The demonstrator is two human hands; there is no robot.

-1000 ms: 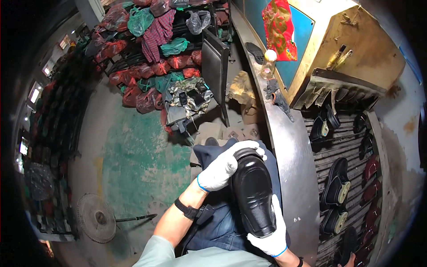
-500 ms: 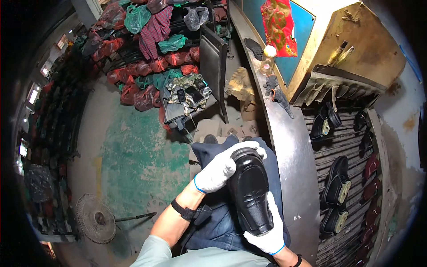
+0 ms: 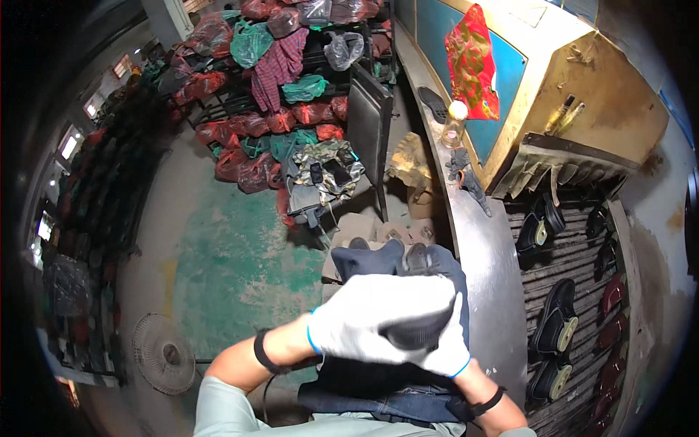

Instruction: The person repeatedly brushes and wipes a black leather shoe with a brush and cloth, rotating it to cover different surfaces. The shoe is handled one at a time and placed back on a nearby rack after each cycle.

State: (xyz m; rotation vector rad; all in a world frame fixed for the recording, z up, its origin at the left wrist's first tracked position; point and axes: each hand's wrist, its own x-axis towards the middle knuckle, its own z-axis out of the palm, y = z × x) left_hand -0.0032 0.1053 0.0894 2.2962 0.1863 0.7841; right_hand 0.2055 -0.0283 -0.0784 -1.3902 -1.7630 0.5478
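Note:
A black leather shoe [image 3: 422, 331] is between my gloved hands over my lap, tipped so that one end points up toward me. My left hand [image 3: 371, 309], in a white glove with a blue cuff, is wrapped across the shoe and hides most of it. Its outline is slightly smeared by motion. My right hand [image 3: 450, 348], gloved the same way, grips the shoe from the right side and from below. Most of the right fingers are hidden behind the shoe and the left hand.
To my right runs a metal ledge [image 3: 491, 291], beside a slatted conveyor carrying black shoes [image 3: 555, 320] and dark red ones [image 3: 610, 333]. A glass jar [image 3: 452, 135] and a dark glove [image 3: 470, 182] lie farther up the ledge. At left stands a fan [image 3: 164, 355]; ahead, a black chair [image 3: 368, 124].
The shoe has turned from lying lengthwise, upper showing, to being tipped end-up toward me. My left hand has moved down and across it. The view has shifted slightly.

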